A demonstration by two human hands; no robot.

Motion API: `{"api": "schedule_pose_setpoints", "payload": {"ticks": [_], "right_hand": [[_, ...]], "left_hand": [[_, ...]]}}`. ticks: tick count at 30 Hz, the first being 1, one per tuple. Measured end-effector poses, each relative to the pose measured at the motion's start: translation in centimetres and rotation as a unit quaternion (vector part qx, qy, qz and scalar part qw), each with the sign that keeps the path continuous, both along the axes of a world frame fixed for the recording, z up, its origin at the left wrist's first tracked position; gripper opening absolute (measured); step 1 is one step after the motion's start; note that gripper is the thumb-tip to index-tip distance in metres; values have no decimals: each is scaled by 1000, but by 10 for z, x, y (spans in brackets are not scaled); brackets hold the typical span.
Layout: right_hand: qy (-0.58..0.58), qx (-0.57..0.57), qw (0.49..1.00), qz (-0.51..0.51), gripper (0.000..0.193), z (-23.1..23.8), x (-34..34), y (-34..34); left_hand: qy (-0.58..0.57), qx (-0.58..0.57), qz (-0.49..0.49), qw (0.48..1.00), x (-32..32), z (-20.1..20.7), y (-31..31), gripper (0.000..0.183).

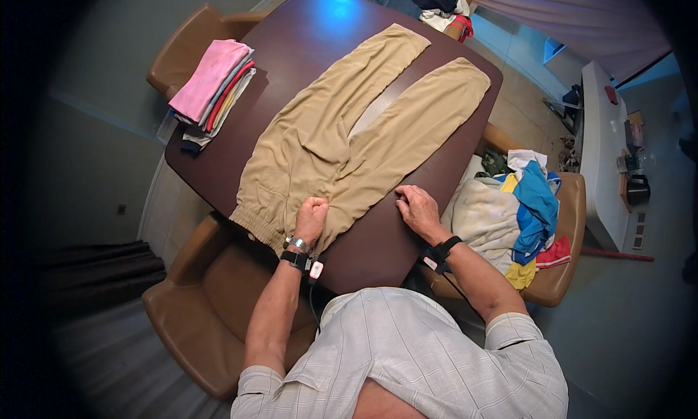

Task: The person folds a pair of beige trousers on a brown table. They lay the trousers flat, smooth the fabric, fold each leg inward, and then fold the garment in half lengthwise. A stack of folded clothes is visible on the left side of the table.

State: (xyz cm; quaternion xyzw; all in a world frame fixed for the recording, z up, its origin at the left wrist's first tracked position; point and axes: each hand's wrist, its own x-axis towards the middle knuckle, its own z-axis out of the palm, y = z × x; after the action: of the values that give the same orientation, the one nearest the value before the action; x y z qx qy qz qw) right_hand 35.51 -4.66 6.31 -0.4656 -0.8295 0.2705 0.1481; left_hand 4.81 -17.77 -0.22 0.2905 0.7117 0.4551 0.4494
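A pair of tan trousers (305,135) lies spread on the dark table, its elastic waistband toward the near left and both legs stretching to the far right. My left hand (311,219) is closed in a fist at the near side of the trousers, below the crotch, with its fingers on the fabric. Just right of the trousers, over the bare tabletop, my right hand (419,211) has its fingers loosely bent and apart, holding nothing I can see. Both wrists wear black straps with small devices and cables.
A stack of folded clothes (212,88), pink on top, sits at the table's left edge. Unfolded clothes (502,212) are heaped on a brown chair (572,230) to the right. Another brown chair (207,295) stands near left. More clothes (429,1) lie beyond the far edge.
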Motion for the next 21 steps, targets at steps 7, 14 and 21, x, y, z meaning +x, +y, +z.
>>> {"api": "schedule_pose_setpoints", "payload": {"ticks": [7, 14, 21], "right_hand": [[4, -8, 1000, -12, 31, -3, -2, 4], [40, -16, 998, -53, 38, -1, -8, 35], [29, 48, 998, -13, 10, -6, -21, 82]], "left_hand": [[11, -13, 12, 1000, 1, 12, 3, 16], [-22, -31, 35, 999, -5, 8, -1, 17], [-103, -40, 73, 991, -9, 13, 4, 22]]}}
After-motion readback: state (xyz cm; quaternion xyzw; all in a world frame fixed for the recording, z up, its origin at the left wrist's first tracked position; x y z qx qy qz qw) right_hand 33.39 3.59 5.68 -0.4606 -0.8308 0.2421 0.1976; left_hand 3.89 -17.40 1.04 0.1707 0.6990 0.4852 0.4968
